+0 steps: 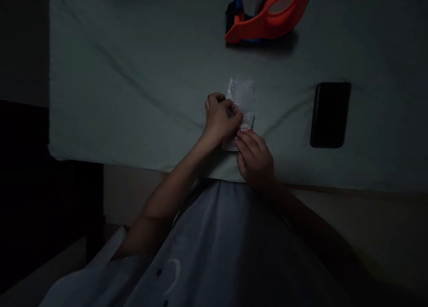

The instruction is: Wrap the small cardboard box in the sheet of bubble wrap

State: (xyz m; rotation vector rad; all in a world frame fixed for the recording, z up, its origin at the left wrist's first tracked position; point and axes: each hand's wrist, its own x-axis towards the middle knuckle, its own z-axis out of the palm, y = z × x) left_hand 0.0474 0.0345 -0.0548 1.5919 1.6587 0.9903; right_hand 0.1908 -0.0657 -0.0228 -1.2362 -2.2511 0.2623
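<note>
Dim tablecloth (150, 52), shiny crinkled packet (245, 93)

At the top of the frame, right of centre, you have an orange-and-blue tape dispenser (267, 26), partly cut off by the upper edge. Toward the right you see a black smartphone (330, 115) lying flat, well apart from the dispenser. Both rest on a creased, pale greenish cloth (160, 66), whose left edge meets deep shadow you cannot read.
</note>
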